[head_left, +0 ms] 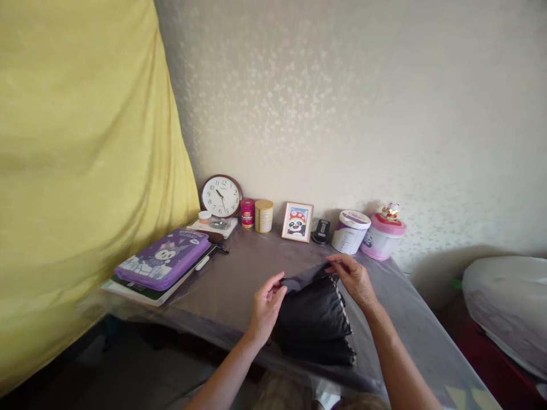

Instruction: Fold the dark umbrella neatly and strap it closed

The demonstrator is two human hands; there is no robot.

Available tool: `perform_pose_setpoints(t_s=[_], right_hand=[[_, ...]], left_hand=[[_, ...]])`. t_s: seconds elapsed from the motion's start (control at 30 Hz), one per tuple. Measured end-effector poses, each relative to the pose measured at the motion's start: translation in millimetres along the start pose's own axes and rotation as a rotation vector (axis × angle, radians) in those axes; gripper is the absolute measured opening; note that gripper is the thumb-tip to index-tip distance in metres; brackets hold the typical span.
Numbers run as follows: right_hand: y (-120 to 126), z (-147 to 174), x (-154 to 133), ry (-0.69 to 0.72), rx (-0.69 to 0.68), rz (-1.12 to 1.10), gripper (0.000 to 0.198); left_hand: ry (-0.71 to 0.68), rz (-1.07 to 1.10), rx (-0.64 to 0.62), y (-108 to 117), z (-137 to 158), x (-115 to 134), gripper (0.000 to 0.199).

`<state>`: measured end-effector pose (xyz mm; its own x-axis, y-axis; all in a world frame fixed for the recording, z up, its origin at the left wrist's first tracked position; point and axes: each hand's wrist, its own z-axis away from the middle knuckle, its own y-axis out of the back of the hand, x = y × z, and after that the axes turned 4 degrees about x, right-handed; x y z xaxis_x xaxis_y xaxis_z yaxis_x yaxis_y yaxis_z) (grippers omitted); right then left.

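A black, folded piece of fabric (314,316) with checked trim along its right edge lies at the front of the table, one layer raised toward the back. My left hand (270,299) pinches the upper left corner of that layer between thumb and fingers. At the upper right corner, my right hand (352,279) grips the same edge with its fingertips. Between the two hands the raised edge slants up to the right. The fabric's lower layers hang near the table's front edge, and its underside is hidden.
A plastic-covered table (239,285) carries a purple cartoon case (164,259) on books at left. Along the wall stand a clock (221,195), a red can (247,213), a yellow canister (264,216), a picture frame (297,222), a black stand (321,232) and two tubs (350,233).
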<state>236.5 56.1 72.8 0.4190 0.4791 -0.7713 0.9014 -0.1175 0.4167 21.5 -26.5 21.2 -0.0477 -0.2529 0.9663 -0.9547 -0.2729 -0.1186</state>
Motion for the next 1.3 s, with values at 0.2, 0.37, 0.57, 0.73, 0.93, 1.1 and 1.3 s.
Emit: perform_pose_setpoints(t_s=[0.2,0.37,0.57,0.73,0.93,1.1,1.3], right_hand=[[-12,-2,-4,-0.144,-0.009,-0.135,0.042],[-15,-4,0,-0.157,-0.023,0.026,0.026],[-28,-7,-1,-0.212,0.056,-0.079,0.026],[-35,-10,4,-0.07,0.112,-0.067,0.025],[-31,-3,8,0.047,0.004,0.08,0.023],[-32,10,22,0.172,-0.381,0.37,0.018],[-27,13,42,0.13,-0.398,0.57,0.021]], left_hand=[[-0.201,-0.242,0.043,5,-20,-1,0.025],[-0.265,-0.335,0.092,7,-29,6,0.025],[-0.21,-0.256,0.072,6,-30,-6,0.033],[-0.038,-0.282,-0.154,9,-37,-35,0.033],[-0.018,-0.407,0.024,10,-59,-54,0.031],[0.028,-0.521,0.109,9,-76,-66,0.026],[0.087,-0.624,0.172,11,-83,-72,0.022]])
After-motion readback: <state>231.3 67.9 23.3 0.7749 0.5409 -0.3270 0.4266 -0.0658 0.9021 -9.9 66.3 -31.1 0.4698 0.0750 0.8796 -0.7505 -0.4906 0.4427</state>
